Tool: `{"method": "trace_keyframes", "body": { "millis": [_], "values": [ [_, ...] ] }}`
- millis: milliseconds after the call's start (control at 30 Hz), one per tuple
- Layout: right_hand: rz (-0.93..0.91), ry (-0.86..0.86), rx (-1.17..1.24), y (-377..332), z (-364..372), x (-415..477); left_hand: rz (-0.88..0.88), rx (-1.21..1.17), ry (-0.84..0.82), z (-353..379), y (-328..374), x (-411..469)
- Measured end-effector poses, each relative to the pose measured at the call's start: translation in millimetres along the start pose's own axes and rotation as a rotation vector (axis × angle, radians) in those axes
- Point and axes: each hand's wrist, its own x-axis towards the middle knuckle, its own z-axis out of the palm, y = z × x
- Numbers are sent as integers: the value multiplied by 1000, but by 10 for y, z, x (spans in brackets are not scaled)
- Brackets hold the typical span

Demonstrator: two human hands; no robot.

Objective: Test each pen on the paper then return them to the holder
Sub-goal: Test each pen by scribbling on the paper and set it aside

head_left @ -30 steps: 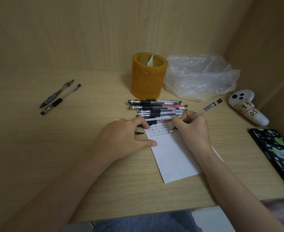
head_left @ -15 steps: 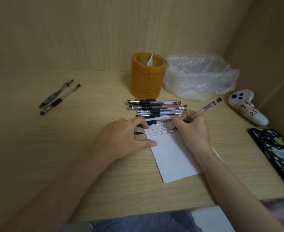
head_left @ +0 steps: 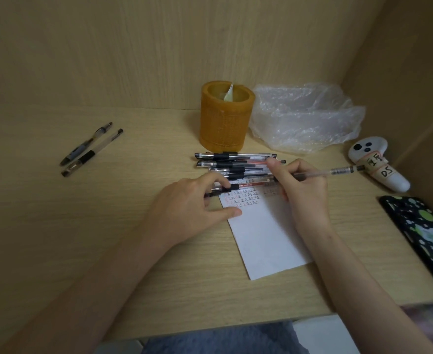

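A white paper with rows of red and black test marks at its top lies on the desk. My right hand grips a clear pen, held nearly level with its back end pointing right; the tip is hidden in my fingers. My left hand rests on the paper's left edge, thumb flat on the sheet, index finger bent onto the black grip of a pen lying there. Several pens lie in a pile just beyond the paper. The orange round holder stands behind them with a paper scrap inside.
Two more pens lie at the far left. A crumpled clear plastic bag sits right of the holder. A white controller and a dark spotted phone lie at the right, by the wooden side wall.
My right hand has lifted from the marks and the pen has swung flatter, its back end dropping to the right. My left index finger has moved up onto a pen.
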Motion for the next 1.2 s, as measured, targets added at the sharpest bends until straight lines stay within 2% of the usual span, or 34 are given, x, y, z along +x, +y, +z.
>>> {"method": "trace_keyframes", "body": {
  "millis": [100, 200, 267, 467, 733, 967, 1200],
  "values": [
    [49, -141, 144, -50, 13, -19, 74, -252, 63, -1, 2, 9],
    [131, -284, 321, -44, 14, -13, 99, -335, 32, 10, 14, 8],
    [148, -325, 358, -57, 25, -20, 126, -367, 10, 38, 11, 13],
    [137, -400, 358, -73, 59, -47, 174, -354, -13, 78, -18, 32],
    [98, -502, 235, -57, 102, -97, 226, -339, -9, 89, 20, 31],
    [98, -406, 259, -117, 82, -95, 127, -387, 256, 33, -18, 43],
    [130, -418, 276, -106, 92, -110, 284, -287, 307, 39, -44, 38]
  ]
}}
